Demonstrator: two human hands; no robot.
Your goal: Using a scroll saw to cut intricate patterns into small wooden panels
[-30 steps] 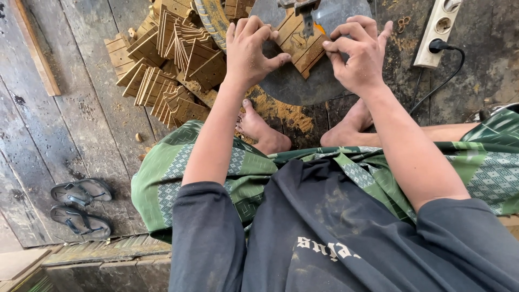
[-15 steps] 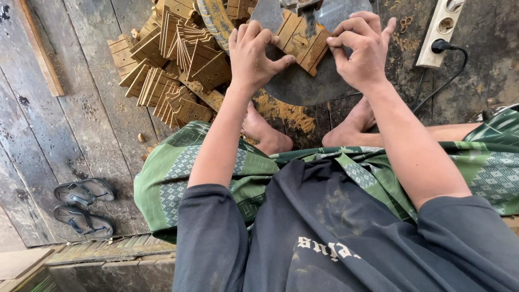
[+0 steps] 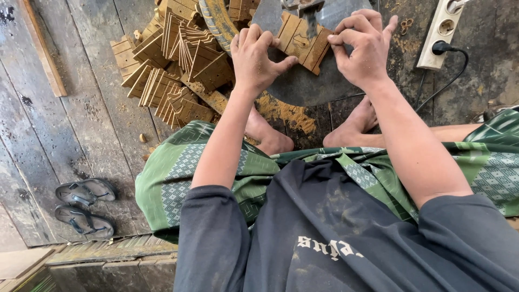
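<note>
Both hands, left hand (image 3: 257,59) and right hand (image 3: 362,46), have fingers clamped on the wood strip (image 3: 300,40) under the blade (image 3: 311,19); big cut pile (image 3: 173,65) beside it already.

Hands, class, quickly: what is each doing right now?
Left hand: closed on the wooden piece.
Right hand: pinching the same piece's right edge.

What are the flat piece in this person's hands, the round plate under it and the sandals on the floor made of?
The flat piece, held between the left hand and right hand, looks like bare, unfinished wood: pale tan, with cut grooves and sawdust nearby. The round plate looks like dull grey metal, though dust makes that uncertain. The sandals seem to be dark rubber or plastic, with a matte, worn look.
</note>
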